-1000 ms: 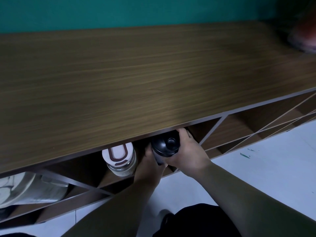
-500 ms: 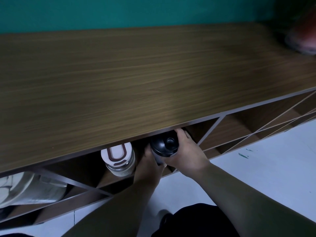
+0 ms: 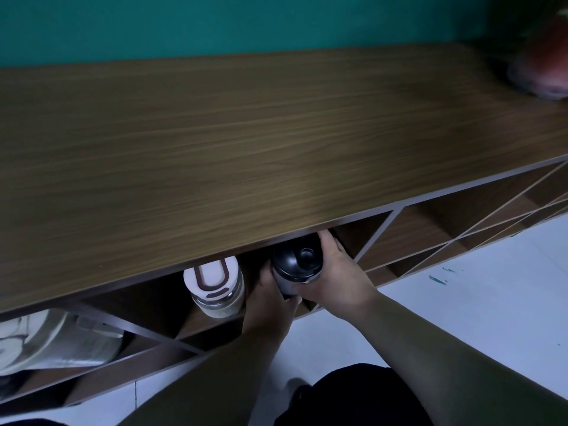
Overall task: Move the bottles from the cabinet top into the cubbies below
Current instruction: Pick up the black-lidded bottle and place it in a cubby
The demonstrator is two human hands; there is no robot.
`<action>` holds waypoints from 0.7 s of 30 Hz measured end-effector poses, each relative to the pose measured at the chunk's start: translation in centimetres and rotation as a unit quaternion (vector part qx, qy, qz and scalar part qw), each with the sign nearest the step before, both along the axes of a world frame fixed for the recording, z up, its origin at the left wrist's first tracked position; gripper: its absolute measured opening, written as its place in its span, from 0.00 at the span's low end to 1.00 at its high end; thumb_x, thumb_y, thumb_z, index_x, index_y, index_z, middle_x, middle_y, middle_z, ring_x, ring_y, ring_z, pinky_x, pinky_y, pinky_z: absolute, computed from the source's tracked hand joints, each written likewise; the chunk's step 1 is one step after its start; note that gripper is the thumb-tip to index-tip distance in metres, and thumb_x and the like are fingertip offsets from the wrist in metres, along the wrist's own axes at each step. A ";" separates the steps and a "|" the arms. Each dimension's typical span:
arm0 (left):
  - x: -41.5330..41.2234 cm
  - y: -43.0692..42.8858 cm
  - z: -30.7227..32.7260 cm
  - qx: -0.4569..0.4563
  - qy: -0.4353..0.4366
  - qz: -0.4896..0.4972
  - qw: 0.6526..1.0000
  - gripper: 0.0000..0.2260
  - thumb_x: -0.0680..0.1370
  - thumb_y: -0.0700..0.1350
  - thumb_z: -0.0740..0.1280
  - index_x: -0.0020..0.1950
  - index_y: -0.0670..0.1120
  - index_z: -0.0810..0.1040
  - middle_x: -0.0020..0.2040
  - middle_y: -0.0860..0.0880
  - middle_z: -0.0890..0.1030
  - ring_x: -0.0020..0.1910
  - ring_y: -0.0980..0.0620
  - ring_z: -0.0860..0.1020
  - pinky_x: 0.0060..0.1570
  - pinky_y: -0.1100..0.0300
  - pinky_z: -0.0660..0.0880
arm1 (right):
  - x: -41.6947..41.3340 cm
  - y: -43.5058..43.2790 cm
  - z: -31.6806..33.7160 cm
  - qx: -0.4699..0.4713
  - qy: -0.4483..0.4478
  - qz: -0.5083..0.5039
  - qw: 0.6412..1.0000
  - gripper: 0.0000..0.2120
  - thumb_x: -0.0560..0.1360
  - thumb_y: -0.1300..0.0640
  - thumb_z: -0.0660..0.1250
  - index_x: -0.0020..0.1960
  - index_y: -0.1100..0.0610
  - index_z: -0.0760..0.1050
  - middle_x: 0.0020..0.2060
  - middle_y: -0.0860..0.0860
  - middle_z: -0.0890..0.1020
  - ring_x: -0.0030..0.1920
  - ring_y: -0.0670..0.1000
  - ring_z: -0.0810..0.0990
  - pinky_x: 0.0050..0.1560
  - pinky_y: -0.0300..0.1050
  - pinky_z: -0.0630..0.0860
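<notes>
Nearest us, our two bare forearms reach over the pale tiled floor (image 3: 461, 302) toward the cabinet front. Our left hand (image 3: 270, 305) cups the underside of the black plastic shaker bottle with a round flip lid (image 3: 296, 262), fingers curled under its body; our right hand (image 3: 335, 278) wraps its right side, thumb up at the lid's far rim. Both hands are closed on it. The bottle sits at the mouth of a diamond-shaped wooden cubby (image 3: 353, 238), its lid just under the front edge of the brown wood-grain cabinet top (image 3: 276, 142). Just left, in the neighbouring cubby, lies a clear glass jar with a white lid and brown clasp (image 3: 216, 284), apart from our left hand. Cubbies to the right stand open. Beyond the top is a teal wall (image 3: 246, 20)
</notes>
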State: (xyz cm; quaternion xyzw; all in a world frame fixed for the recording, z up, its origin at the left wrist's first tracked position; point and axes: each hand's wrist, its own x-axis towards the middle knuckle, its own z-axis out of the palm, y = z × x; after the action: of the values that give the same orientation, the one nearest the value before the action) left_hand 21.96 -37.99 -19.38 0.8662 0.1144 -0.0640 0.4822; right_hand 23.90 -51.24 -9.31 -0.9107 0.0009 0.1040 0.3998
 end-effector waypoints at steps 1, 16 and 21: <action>-0.2 0.0 0.2 -0.010 0.001 0.002 1.000 0.38 0.70 0.45 0.80 0.76 0.51 0.67 0.67 0.52 0.81 0.67 0.51 0.78 0.60 0.63 0.68 | -0.1 -0.1 0.1 0.002 0.003 -0.002 1.000 0.51 0.56 0.39 0.78 0.73 0.32 0.55 0.65 0.43 0.73 0.63 0.47 0.77 0.58 0.52 0.79; -7.1 3.9 5.8 -0.111 0.128 -0.084 0.982 0.23 0.73 0.51 0.73 0.66 0.56 0.73 0.57 0.62 0.79 0.62 0.54 0.79 0.62 0.61 0.70 | -3.5 -0.7 3.8 -0.014 0.028 -0.015 0.999 0.54 0.66 0.47 0.79 0.81 0.46 0.49 0.77 0.46 0.60 0.76 0.48 0.63 0.70 0.42 0.61; -9.0 8.9 8.9 -0.094 0.182 -0.098 0.974 0.23 0.71 0.52 0.74 0.63 0.56 0.70 0.58 0.58 0.80 0.61 0.56 0.79 0.66 0.59 0.73 | -5.2 2.0 7.9 -0.117 -0.055 0.042 0.991 0.41 0.72 0.46 0.73 0.78 0.47 0.57 0.73 0.47 0.67 0.73 0.51 0.66 0.67 0.43 0.66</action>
State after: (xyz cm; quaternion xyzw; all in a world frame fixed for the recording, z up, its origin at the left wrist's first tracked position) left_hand 13.00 -29.05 -10.44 0.7981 0.1085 -0.2773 0.5238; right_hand 18.67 -49.22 -1.41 -0.9548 -0.0469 0.0692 0.2852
